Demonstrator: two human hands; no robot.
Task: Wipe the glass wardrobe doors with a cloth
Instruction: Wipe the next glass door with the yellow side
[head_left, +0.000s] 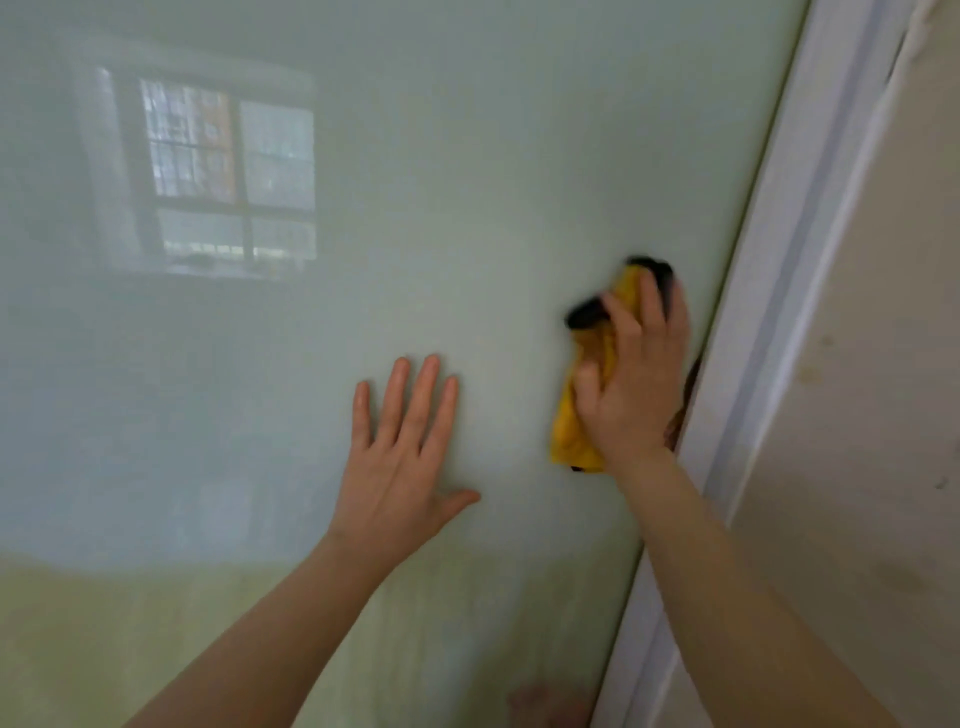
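One glass door (467, 156), one yellow cloth (576, 415), two hands: left (400, 467), right (631, 384)

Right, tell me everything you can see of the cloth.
The cloth is yellow with dark, near-black edging at its top and a dark spot at its bottom corner. It looks soft, like microfibre, and is bunched, not spread flat. The right hand holds it against the glass door, fingers curled over its upper part, close to the door's right edge by the white frame. Much of it is hidden under the hand, and it is slightly blurred.
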